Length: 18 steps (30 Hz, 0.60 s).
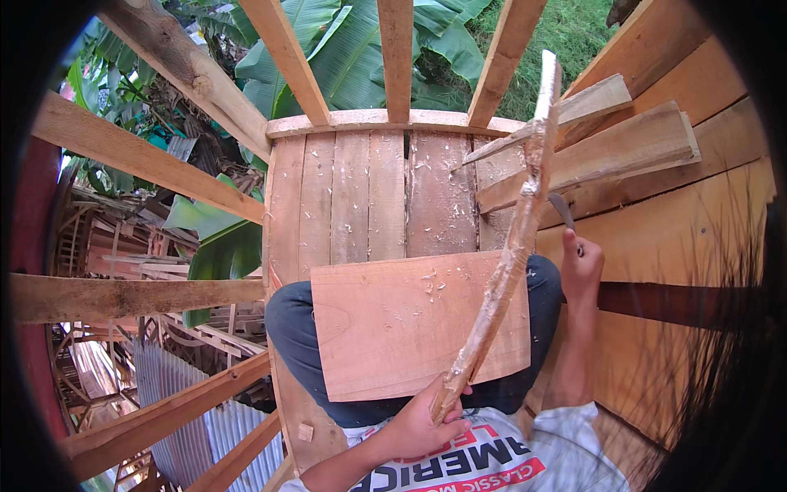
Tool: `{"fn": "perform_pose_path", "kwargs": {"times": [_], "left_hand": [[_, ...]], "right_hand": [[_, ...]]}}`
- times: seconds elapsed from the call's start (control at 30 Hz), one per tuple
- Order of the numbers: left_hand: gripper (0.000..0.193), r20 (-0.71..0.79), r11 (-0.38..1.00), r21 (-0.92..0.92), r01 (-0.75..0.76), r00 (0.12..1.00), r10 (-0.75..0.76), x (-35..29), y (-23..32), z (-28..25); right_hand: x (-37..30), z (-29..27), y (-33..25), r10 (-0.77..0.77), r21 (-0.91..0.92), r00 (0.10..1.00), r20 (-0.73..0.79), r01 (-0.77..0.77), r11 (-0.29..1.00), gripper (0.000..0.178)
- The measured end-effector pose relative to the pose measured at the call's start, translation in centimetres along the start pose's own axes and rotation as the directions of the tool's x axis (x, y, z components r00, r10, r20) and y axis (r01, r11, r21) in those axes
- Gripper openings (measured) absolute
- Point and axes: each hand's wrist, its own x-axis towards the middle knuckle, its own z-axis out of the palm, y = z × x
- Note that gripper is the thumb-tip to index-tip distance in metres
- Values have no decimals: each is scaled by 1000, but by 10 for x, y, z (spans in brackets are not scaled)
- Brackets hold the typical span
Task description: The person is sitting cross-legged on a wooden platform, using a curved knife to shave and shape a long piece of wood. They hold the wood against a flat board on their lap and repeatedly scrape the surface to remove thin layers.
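Observation:
My left hand is closed around the lower end of a long, crooked wooden stick. The stick slants up and to the right, its pale tip the highest part, with patches of bark and bare wood along it. In my right hand, held out to the right of the stick, is a knife with a dark curved blade; the fist mostly hides its handle. The blade appears apart from the stick. Across my lap lies a flat wooden board with a few curled shavings on it.
Shavings lie scattered over the plank floor ahead. Loose boards lean against the wooden wall at the right. Wooden rails bound the left and far sides, with banana leaves and corrugated metal sheets beyond.

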Motion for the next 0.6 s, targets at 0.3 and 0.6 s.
{"fn": "perform_pose_path", "kwargs": {"times": [0.3,0.6], "left_hand": [[43,-165,997,-6,-76,984,74,19,12,-11],[45,-218,995,101,-1,976,23,17,17,1]], "right_hand": [[-79,2,-58,-262,-95,873,412,327,940,64],[-65,3,-51,-385,-198,870,308,454,869,69]]}}
